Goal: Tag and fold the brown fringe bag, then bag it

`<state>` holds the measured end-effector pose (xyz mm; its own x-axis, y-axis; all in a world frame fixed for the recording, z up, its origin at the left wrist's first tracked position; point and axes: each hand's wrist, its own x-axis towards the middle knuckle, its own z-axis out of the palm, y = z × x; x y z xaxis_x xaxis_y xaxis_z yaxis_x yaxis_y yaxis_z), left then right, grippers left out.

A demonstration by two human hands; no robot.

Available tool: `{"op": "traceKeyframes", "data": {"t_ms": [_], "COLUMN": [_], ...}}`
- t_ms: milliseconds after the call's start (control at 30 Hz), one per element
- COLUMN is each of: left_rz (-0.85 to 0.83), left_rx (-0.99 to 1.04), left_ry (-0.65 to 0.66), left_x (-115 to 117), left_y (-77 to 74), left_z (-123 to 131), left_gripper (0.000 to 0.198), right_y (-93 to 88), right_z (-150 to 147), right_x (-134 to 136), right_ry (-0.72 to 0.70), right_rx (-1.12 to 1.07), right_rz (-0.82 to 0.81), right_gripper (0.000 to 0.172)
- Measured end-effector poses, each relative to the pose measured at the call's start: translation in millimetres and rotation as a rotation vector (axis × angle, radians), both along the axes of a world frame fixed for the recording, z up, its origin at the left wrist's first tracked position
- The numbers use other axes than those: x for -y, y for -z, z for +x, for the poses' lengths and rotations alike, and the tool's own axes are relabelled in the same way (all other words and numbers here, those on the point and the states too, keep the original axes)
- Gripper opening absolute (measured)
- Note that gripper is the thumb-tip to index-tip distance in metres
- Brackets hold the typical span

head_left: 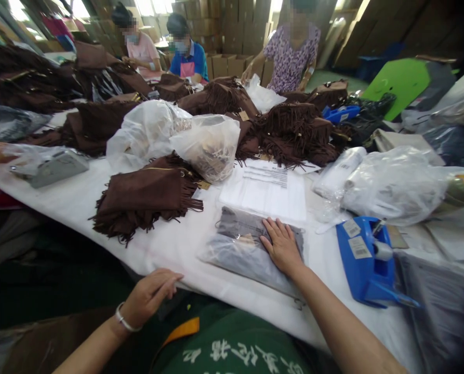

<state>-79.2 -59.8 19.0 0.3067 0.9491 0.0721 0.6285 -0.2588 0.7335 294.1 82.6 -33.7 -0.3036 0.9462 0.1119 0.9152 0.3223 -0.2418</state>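
Note:
My right hand (283, 245) lies with its fingers spread on a grey item in a clear plastic bag (232, 252), pressing on its right part. My left hand (153, 292), with a bracelet at the wrist, hovers by the table's front edge. Its fingers are loosely curled together, and nothing shows in them. A brown fringed bag (146, 192) with a gold zipper rests on the white table to the left of the plastic-wrapped item. Behind that item sits a stack of flat white plastic sleeves (265, 195) with printed text.
A blue tape dispenser (366, 265) stands at the right. Clear plastic bags (395, 182) lie behind it. Stuffed white bags (212, 145) and piled brown fringed bags (294, 124) fill the table's middle and back. Several people (294, 47) are across the table.

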Motion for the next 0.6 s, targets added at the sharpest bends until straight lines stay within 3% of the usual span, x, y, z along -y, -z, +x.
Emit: {"op": "traceKeyframes", "data": {"t_ms": [100, 200, 267, 333, 400, 467, 533, 600], "left_rz": [-0.170, -0.181, -0.059, 0.139, 0.297, 0.351, 0.356, 0.324], "left_rx": [0.008, -0.067, -0.124, -0.190, -0.291, -0.381, -0.382, -0.261], "left_ry": [-0.312, -0.402, -0.351, -0.205, 0.021, 0.183, 0.178, 0.003], "left_x": [3, -10, -30, -57, -86, -111, -126, -134], "left_y": [-9.1, -11.6, -7.6, 0.0, 10.3, 22.5, 34.0, 41.0], "left_z": [-17, -7, 18, 51, 84, 104, 110, 108], "left_gripper": [0.036, 0.040, 0.041, 0.043, 0.045, 0.046, 0.045, 0.045], "right_y": [-10.8, -37.2, -53.5, -57.6, -46.5, -26.7, -10.1, -5.8], "right_z": [3, 12, 18, 24, 32, 42, 53, 60], "right_x": [-2, 6, 19, 35, 47, 52, 52, 52], "right_ry": [-0.008, 0.008, 0.005, -0.045, -0.068, 0.013, 0.193, 0.387], "right_rx": [-0.056, -0.163, -0.214, -0.203, -0.156, -0.144, -0.235, -0.458], "right_rz": [-0.067, -0.060, 0.040, 0.112, 0.091, 0.036, 0.021, -0.013], "right_gripper": [0.052, 0.052, 0.052, 0.052, 0.051, 0.049, 0.050, 0.055]}}
